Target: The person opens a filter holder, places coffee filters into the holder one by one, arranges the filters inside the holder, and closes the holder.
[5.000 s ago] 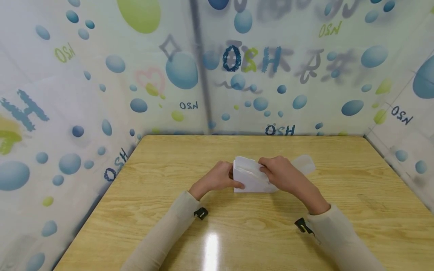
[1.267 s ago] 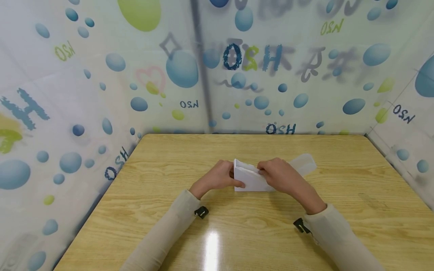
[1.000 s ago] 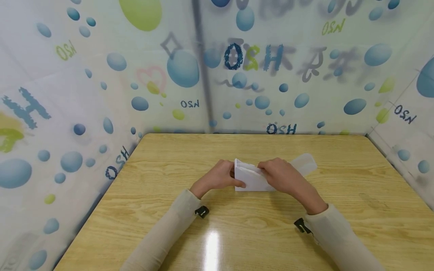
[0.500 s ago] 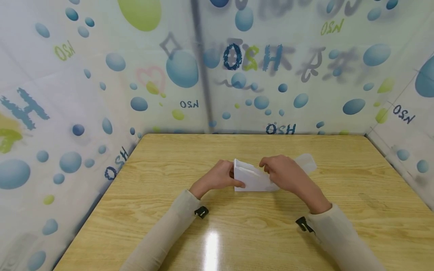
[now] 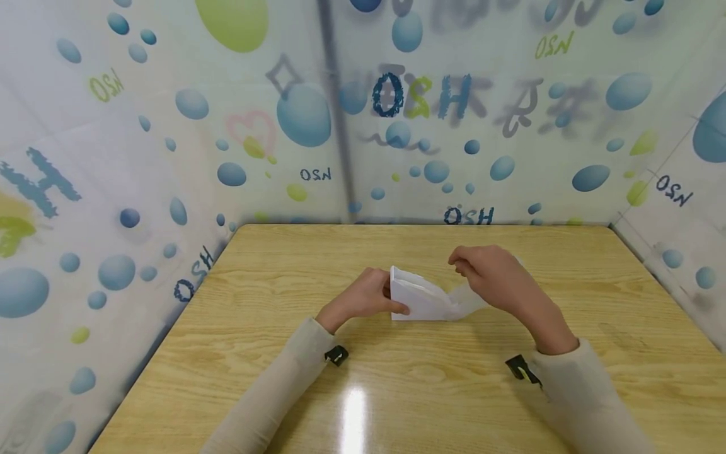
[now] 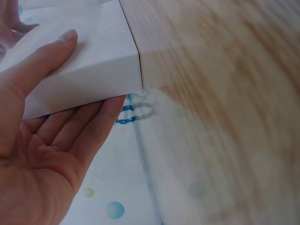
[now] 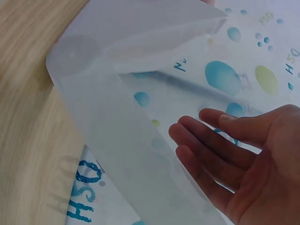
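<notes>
A white box with a finely textured face stands on the table, its top side gaping in the head view. My left hand grips its left end, thumb on the near face and fingers behind. From the right end a translucent white strip curves off to the right. In the right wrist view this strip runs long and bends near a rounded corner. My right hand hovers above the strip, fingers loosely bent and holding nothing; in its wrist view the fingertips lie right at the strip's edge.
The wooden table spreads around the box, a bright light reflection at its front. Printed curtains with blue and green drops enclose the back and sides. A black clip sits by the left cuff, another black clip by the right.
My right hand has let go of the box's upper edge and moved up and to the right, uncovering the strip's bend. My left hand stays put on the box.
</notes>
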`<state>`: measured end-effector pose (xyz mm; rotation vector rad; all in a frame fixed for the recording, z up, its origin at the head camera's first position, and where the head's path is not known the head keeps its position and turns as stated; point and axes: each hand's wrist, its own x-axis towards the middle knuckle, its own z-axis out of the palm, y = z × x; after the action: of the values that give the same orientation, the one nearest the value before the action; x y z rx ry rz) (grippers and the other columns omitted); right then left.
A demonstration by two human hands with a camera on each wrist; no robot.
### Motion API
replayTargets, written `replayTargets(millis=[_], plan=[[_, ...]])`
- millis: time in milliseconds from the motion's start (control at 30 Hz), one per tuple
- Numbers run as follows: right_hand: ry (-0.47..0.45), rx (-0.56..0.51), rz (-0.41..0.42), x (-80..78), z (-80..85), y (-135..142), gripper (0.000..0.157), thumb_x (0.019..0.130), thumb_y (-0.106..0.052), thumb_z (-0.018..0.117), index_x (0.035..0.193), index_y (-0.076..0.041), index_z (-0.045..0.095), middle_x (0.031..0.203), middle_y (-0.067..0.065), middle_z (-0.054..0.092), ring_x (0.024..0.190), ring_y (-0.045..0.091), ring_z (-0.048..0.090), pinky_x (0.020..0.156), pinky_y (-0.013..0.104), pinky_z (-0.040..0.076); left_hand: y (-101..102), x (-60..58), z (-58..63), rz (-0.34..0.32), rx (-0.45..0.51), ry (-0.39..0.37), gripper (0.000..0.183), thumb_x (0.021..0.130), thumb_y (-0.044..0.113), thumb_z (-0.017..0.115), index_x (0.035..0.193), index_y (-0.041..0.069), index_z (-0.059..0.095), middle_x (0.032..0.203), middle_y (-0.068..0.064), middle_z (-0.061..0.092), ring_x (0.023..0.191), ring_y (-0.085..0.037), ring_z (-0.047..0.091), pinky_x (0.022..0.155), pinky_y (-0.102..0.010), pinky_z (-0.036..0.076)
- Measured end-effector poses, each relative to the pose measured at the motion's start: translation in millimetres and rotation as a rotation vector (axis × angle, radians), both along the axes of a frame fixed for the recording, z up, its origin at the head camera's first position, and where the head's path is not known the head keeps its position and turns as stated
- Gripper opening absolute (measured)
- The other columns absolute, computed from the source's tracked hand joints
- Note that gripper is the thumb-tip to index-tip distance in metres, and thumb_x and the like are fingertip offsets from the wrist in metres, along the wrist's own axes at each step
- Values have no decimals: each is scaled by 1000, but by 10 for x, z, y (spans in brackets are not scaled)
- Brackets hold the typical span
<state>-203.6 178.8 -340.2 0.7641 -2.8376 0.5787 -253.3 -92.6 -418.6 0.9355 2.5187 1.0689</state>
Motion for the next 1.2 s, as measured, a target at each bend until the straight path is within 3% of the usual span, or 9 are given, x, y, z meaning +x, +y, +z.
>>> replayTargets(millis=[333,767,1200], plan=[[-1,-63,-42,39,150,224,19,105,-13,59,117,-7,73,103,8,77,87,22,71,76,44,57,4,3,2,-1,-6,1,37,85,20,87,119,12,75,106,-6,80,85,-8,75,73,-22,60],[4,-127,-79,27,221,523,21,104,-19,63,119,-8,72,110,10,76,100,27,72,87,51,60,2,1,-10,-1,16,-5,37,85,19,87,119,12,75,105,-6,80,84,-8,74,73,-23,60],[-128,-143,-141,23,274,847,38,100,-39,69,125,-11,69,121,12,72,110,30,69,92,51,58,8,5,1,-2,7,8,39,85,19,87,121,10,74,108,-7,80,87,-11,76,74,-23,60]])
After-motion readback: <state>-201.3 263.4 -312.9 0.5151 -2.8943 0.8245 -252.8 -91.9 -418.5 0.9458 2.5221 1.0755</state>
